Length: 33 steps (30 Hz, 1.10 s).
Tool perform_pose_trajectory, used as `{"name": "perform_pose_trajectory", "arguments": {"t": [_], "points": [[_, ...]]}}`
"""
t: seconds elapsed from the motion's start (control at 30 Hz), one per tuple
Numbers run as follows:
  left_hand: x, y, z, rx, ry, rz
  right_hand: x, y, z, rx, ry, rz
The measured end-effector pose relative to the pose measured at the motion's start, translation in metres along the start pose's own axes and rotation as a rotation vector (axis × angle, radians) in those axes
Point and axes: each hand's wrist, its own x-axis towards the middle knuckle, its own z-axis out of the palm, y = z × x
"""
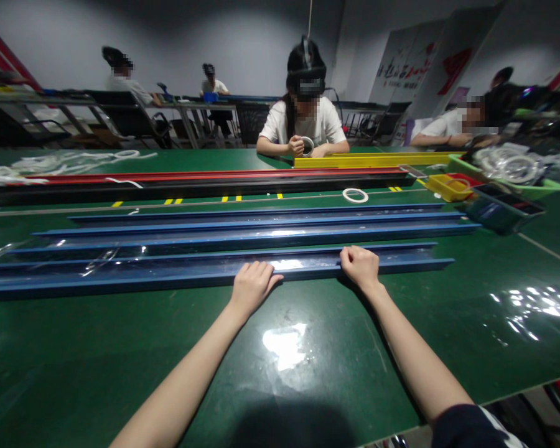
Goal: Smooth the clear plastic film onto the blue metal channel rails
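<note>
A long blue channel strip [144, 270] with raised edges lies lengthwise across the green table in front of me, shiny clear film along its inside. My left hand [253, 284] rests over its near edge, fingers curled over the rim and thumb stretched to the right. Farther right, my right hand [361, 266] is closed in a fist around the same near edge. What the curled fingers of either hand press against inside is hidden. Just behind, parallel to this strip, lie more blue channel strips [205, 238].
Beyond are a red-and-black strip [242, 179], a white tape ring [355, 196] and a yellow strip [364, 161]. Bins [506, 208] stand at right; white strips [51, 165] lie tangled at left. Across the table a co-worker [303, 118] holds a white ring.
</note>
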Motion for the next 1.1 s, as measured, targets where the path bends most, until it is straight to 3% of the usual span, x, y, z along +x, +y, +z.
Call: {"name": "perform_pose_trajectory", "arguments": {"t": [1.1], "points": [[-0.0004,-0.0005,0.0018,-0.094,-0.086,-0.027,0.0003,-0.0019,-0.0043,0.016,-0.085,0.032]]}}
